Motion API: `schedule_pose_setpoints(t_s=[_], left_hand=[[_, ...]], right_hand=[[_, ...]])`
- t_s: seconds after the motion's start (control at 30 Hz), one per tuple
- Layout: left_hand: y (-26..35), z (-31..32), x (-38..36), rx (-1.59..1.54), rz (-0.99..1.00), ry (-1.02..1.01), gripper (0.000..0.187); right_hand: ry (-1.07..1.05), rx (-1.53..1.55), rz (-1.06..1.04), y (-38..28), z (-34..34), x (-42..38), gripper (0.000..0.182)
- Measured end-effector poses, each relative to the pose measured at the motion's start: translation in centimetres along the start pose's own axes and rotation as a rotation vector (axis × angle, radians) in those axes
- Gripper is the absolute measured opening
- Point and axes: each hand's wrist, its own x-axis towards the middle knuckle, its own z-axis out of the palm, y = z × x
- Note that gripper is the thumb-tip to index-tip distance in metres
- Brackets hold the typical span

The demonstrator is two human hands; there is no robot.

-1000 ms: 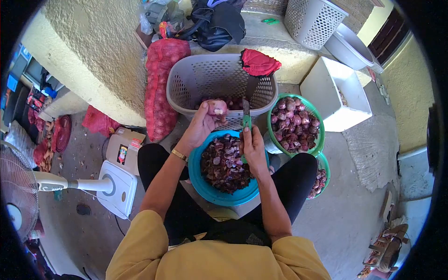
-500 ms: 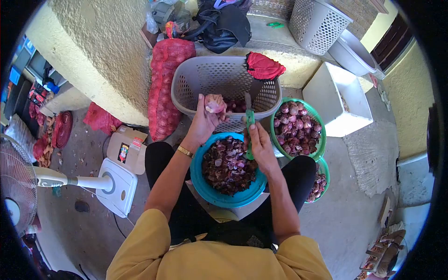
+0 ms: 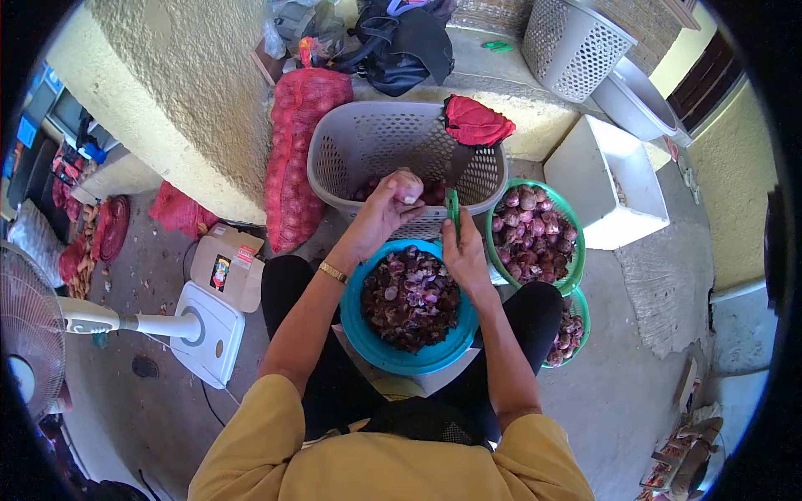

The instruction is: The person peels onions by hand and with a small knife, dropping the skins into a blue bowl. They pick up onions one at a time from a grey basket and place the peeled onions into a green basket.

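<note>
My left hand (image 3: 380, 221) is closed around a red onion (image 3: 407, 184), held over the front rim of the grey perforated basket (image 3: 334, 200). To its right, my right hand (image 3: 464, 250) grips a knife with a green handle (image 3: 453, 207); its blade points up and away from me, in front of the basket's inner wall. Loose red onions lie at the bottom of that basket. Below both hands, between my knees, a blue basin (image 3: 355, 334) holds dark onion skins and peelings (image 3: 409, 301).
Right of the basin stand a green basket (image 3: 576, 280) of onions and a second green basket (image 3: 584, 338) below it. A white box (image 3: 589, 221) is beyond them. A red mesh sack (image 3: 305, 167) leans left of the grey basket. A fan (image 3: 134, 323) stands left.
My left hand has moved slightly right with the onion and turned it. My right hand has shifted a little right, and the knife is now angled differently.
</note>
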Motion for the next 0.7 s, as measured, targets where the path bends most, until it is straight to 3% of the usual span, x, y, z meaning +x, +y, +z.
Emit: schedule_pose_setpoints(t_s=[0.1,0.17,0.3,0.37,0.5,0.7], left_hand=[[-0.7,-0.8,0.5,0.176,0.101,0.017,0.044],[-0.5,-1.1,0.8,0.586,0.207,0.007,0.044],[-2.0,-3.0,2.5,0.652,0.241,0.015,0.05],[-2.2,-2.9,2.8,0.889,0.333,0.03,0.054],[-2.0,-2.3,3.1,1.044,0.334,0.035,0.053],[-1.6,-1.9,3.0,1.32,0.537,0.036,0.055]], right_hand=[[-0.057,0.078,0.107,0.8,-0.5,-0.3,0.024],[-0.057,0.098,0.127,2.3,-0.4,-0.7,0.029],[-0.047,0.109,0.147,2.1,-1.0,-1.1,0.03],[-0.039,-0.012,0.082,2.1,-1.4,-1.2,0.032],[-0.001,-0.05,0.033,1.9,-1.9,-1.2,0.032],[0.008,-0.095,0.015,2.1,-2.0,-1.4,0.031]])
